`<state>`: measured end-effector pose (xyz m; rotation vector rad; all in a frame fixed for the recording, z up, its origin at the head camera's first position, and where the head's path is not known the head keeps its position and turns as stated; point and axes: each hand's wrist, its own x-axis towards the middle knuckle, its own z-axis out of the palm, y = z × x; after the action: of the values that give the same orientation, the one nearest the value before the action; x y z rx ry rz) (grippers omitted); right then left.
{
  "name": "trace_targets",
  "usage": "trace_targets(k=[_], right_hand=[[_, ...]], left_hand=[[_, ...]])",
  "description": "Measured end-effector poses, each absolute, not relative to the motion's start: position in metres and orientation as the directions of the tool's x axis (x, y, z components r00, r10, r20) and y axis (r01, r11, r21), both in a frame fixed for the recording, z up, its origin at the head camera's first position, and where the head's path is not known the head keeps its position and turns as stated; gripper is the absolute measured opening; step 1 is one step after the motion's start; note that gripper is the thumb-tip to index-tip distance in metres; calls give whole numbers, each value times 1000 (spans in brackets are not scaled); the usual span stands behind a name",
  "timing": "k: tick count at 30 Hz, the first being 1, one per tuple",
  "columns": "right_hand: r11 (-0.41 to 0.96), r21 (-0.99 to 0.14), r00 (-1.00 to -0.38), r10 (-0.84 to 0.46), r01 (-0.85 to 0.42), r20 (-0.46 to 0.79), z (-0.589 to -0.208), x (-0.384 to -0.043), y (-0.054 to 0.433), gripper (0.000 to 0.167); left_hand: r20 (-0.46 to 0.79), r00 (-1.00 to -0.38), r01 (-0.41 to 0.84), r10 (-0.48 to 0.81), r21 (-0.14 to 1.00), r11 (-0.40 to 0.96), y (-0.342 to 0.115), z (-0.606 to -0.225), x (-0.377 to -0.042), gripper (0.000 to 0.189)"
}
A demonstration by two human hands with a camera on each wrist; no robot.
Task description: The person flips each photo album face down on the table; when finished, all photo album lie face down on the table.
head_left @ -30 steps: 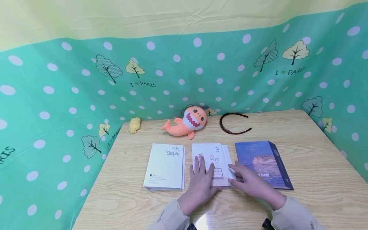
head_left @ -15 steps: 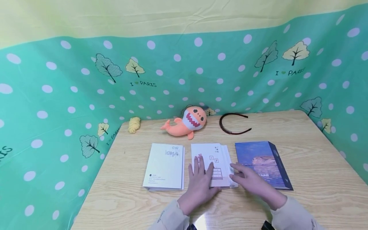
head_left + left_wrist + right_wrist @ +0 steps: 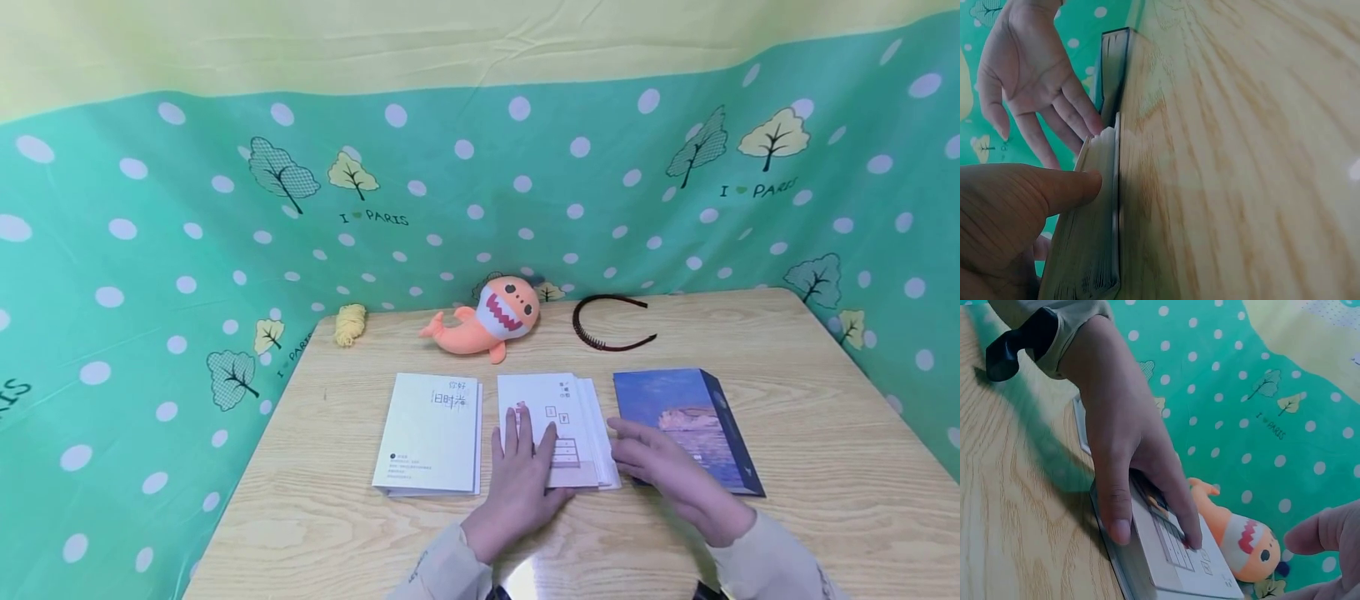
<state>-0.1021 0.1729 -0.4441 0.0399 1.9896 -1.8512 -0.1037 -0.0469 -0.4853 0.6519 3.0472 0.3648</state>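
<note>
A thick white album (image 3: 528,392) with a line drawing of drawers and small frames lies between two others. My left hand (image 3: 517,483) rests on its cover with fingers spread and straight. The left wrist view has that thumb against the near side of the album's page edges (image 3: 1094,231). Beside the album's right edge is my right hand (image 3: 678,471), fingers loosely bent and holding nothing. Its palm shows in the left wrist view; one fingertip is close to the album's corner, touching or not I cannot tell. Under that hand, a blue album (image 3: 686,408) is partly hidden.
A second white album (image 3: 431,433) lies to the left. Along the back of the wooden table (image 3: 300,533) are a yellow yarn bundle (image 3: 350,325), an orange shark plush (image 3: 480,325) and a dark headband (image 3: 592,337). A green dotted cloth (image 3: 420,167) hangs behind.
My right hand has drawn slightly right from the middle album's right edge, uncovering more of that edge. My left hand stays on the cover, almost unmoved.
</note>
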Motion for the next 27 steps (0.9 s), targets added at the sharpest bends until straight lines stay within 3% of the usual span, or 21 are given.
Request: trace_targets(k=[12, 27], right_hand=[[-1, -937, -910, -237, 350, -340, -445, -103, 172, 62], [-24, -927, -898, -257, 375, -356, -446, -104, 175, 64]], left_hand=[[44, -913, 405, 406, 236, 884, -48, -489, -105, 91], [62, -911, 410, 408, 242, 879, -52, -488, -106, 89]])
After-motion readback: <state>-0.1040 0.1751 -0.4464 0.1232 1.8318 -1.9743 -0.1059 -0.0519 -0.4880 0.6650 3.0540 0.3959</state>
